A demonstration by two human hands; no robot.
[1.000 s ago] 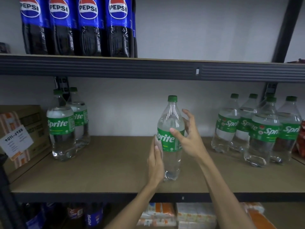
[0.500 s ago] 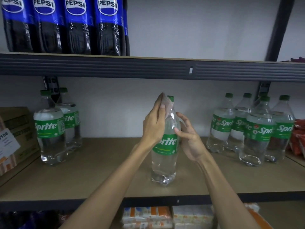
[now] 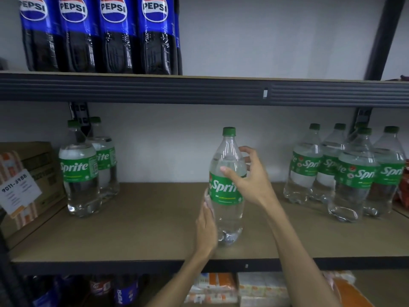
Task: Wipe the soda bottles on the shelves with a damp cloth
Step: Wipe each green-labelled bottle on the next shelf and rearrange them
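Steadying the Sprite bottle point(image 3: 228, 196) upright on the middle shelf point(image 3: 132, 229), right hand point(image 3: 250, 180) curled round its shoulder, left hand point(image 3: 207, 224) flat against its lower side (cloth point(image 3: 207, 201) barely visible), I'd wipe in long firm strokes.

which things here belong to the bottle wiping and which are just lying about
Job: held Sprite bottle, right hand gripping it, left hand against its side, other Sprite bottles, Pepsi bottles.
Lying about: cardboard box, paper tag, packets below.
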